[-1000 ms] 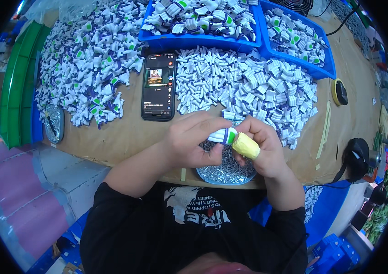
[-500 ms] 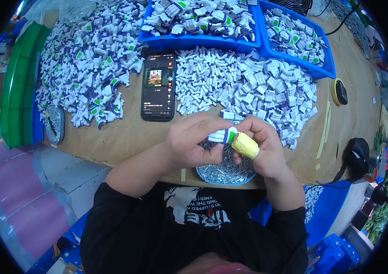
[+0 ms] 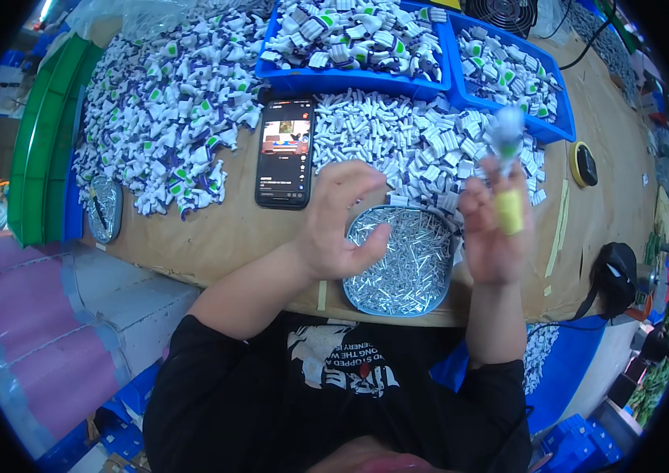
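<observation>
At the right hand's (image 3: pixel 498 229) twelve o'clock, a blurred, rounded white-and-green plastic-looking piece (image 3: pixel 509 126) seems mid-transfer, needing clean release — grip unclear; left hand's (image 3: pixel 342 225) fingers spread.

L hand (image 3: pixel 336 229) cupped wide — R hand (image 3: pixel 494 240) upright, pinching.

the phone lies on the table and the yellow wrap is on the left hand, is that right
Wrong side: the yellow wrap is on the right hand, as the head view shows. The phone does lie on the table.
</observation>
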{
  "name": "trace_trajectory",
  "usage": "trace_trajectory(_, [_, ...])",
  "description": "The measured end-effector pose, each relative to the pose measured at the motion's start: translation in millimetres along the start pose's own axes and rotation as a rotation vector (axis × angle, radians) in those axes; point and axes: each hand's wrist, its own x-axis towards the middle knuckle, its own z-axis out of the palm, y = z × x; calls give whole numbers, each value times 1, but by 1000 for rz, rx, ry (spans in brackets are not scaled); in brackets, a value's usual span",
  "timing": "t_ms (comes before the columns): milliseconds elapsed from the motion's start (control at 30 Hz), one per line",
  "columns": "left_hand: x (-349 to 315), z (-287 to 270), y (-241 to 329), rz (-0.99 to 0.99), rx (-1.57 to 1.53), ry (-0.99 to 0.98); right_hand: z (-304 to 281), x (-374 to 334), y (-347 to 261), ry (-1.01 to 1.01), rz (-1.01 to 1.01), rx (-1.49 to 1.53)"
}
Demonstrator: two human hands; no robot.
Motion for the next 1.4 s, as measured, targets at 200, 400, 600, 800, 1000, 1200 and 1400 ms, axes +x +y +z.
trace_trajectory(200, [28,-31,18,-130,428,-176,13,-15,9,-198,53,-583])
trace_trajectory(400, [24,-103,-34,-371,1137,-290,37,-25,8,-950,-95,-1472])
trace_trajectory(600, [-4,-127,-62,-316,1322,-437,35,-32,16,-1069,-98,-1747])
trace_trajectory(800, [4,-133,-61,-362,1157,-407,29,-34,21,-1077,-168,-1747])
trace_trajectory(1000, [11,-139,-66,-256,1258,-333,29,-33,22,-1106,-188,-1739])
trace_trajectory(1200, [17,-144,-75,-274,1279,-408,29,-33,19,-1090,-156,-1684])
trace_trajectory(1400, [24,-153,-68,-443,1034,-47,34,-30,14,-1087,-105,-1691])
